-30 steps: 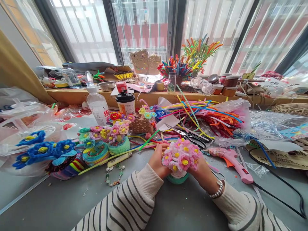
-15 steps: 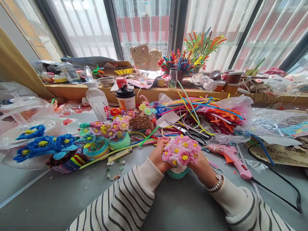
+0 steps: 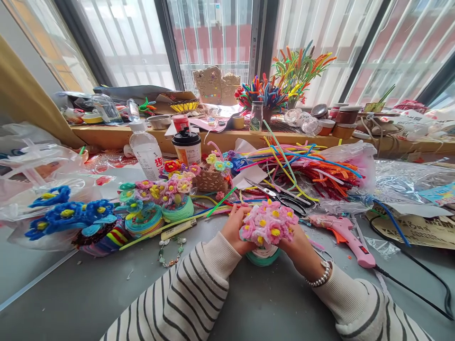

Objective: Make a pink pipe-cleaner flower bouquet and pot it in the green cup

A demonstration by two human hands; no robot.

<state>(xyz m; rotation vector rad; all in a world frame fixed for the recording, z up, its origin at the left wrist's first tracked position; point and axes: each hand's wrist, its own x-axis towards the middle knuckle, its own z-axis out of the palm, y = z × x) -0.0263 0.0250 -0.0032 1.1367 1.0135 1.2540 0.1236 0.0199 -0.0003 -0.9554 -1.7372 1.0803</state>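
Observation:
A small pot of fluffy pink flowers with yellow centres [image 3: 269, 223] stands in front of me, its base wrapped in white and mint-green coils [image 3: 263, 256]. My left hand [image 3: 236, 230] is closed round the pot's left side. From the right, my right hand [image 3: 299, 251] grips the other side, a beaded bracelet on its wrist. The blossoms hide many of my fingertips. Just behind the pot lie black-handled scissors [image 3: 289, 202]. A pink glue gun [image 3: 346, 237] rests right of my right hand.
Finished flower pots [image 3: 144, 220] and blue flowers [image 3: 67, 213] stand at the left. Behind are a water bottle [image 3: 145, 151], a lidded cup [image 3: 187, 148] and a heap of pipe cleaners [image 3: 320, 170]. A bead bracelet [image 3: 170, 255] lies left; the glue gun's black cord [image 3: 412, 292] runs right.
The whole view has shifted very slightly. Both hands keep their hold on the flower pot, and nothing else has visibly moved.

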